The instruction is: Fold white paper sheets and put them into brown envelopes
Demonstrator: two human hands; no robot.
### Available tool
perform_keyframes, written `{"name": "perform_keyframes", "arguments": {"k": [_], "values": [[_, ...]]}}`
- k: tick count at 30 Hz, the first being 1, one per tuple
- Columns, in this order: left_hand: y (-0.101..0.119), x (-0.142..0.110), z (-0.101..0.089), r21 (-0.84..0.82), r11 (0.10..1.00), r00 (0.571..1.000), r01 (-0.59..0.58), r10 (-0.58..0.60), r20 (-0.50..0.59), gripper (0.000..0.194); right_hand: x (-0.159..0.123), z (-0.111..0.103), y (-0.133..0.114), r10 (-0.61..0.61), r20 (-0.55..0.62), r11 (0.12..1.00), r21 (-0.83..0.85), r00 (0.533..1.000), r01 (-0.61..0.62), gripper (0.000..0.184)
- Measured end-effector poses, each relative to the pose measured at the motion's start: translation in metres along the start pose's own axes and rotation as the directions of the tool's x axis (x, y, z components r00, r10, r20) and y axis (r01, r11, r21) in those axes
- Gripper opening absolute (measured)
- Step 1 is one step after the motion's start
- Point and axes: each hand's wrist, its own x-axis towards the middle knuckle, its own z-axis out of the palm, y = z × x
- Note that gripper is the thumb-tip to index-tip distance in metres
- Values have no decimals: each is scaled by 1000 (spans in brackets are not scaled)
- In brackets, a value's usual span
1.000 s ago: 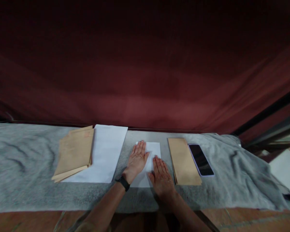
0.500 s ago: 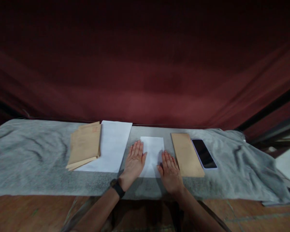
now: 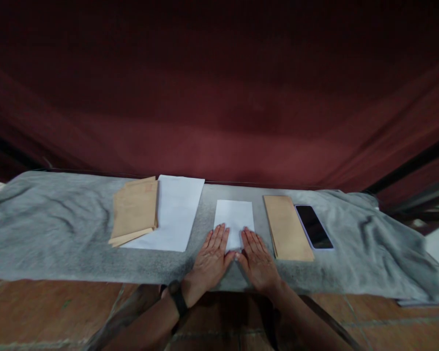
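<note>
Dim light on a dark red backdrop (image 3: pixel 219 141) behind a grey cloth-covered surface (image 3: pixel 66 243), reddish-brown floor tiles (image 3: pixel 58 309) below

Phone (image 3: pixel 313 227) on gry cloth (image 3: pixel 358 248), red curtain (image 3: pixel 212 117) bhd

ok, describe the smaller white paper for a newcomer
Start at the grey cloth below the red backdrop. Mid-cloth, the left hand and right hand cover the near end of the paper. Unlike the larger white sheet leftward, no brown envelopes overlap it.
</note>
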Motion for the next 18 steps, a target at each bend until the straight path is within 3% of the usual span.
{"name": "perform_keyframes", "arguments": {"k": [12,15,18], "values": [[-18,-10,-9,1,995,994,104,-103,40,74,-9,-2,11,160,19,986,-47,987,-159,68],[-22,-9,-17,-9,997,995,75,-75,69,73,-10,-4,15,182,32,982,-46,983,-181,64],[-23,-6,-28,-66,997,989,-33,42,144,63,-6,-9,20,199,65,980,-35,978,-197,56]]}}
